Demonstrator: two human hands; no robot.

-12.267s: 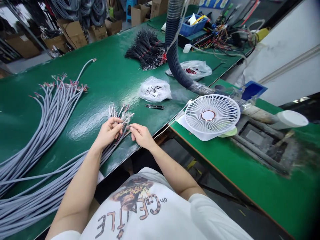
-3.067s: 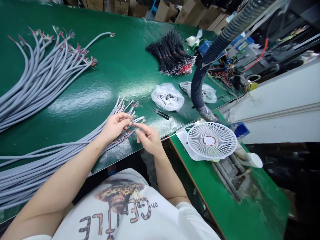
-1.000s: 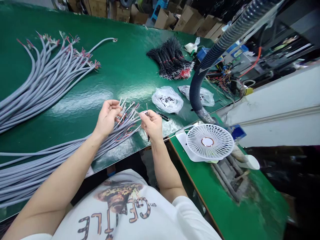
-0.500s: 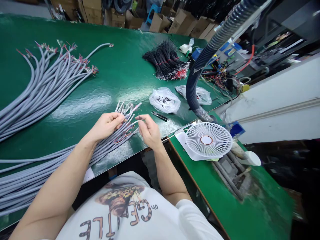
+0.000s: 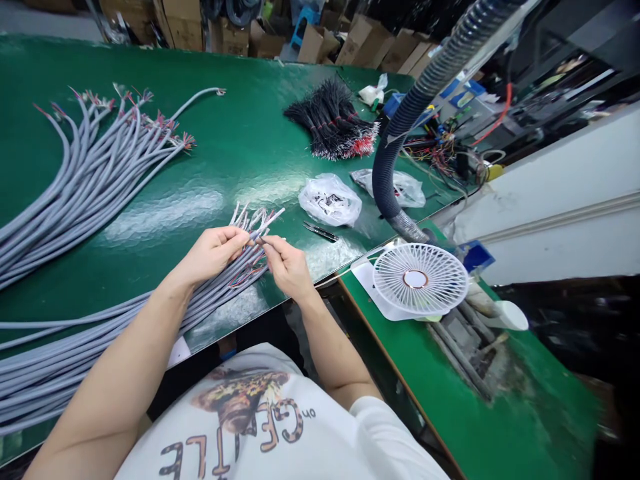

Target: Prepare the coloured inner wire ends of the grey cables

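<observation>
A bundle of grey cables (image 5: 100, 333) lies across the green table (image 5: 240, 140), its stripped ends fanned out near the front edge. My left hand (image 5: 213, 252) is closed on one grey cable end near its tip. My right hand (image 5: 285, 265) pinches the thin wires sticking out of that same end; its fingertips meet my left hand's fingertips. Red and white inner wires show under both hands.
A second grey cable bundle (image 5: 85, 173) lies at the far left. Black wire bundle (image 5: 333, 120), two plastic bags (image 5: 330, 199), small snips (image 5: 320, 231), a corrugated hose (image 5: 400, 127) and a white fan (image 5: 420, 279) stand to the right. Cardboard boxes line the back.
My right hand has moved left, bringing its fingertips against my left hand's. The left hand has stayed on the cable ends.
</observation>
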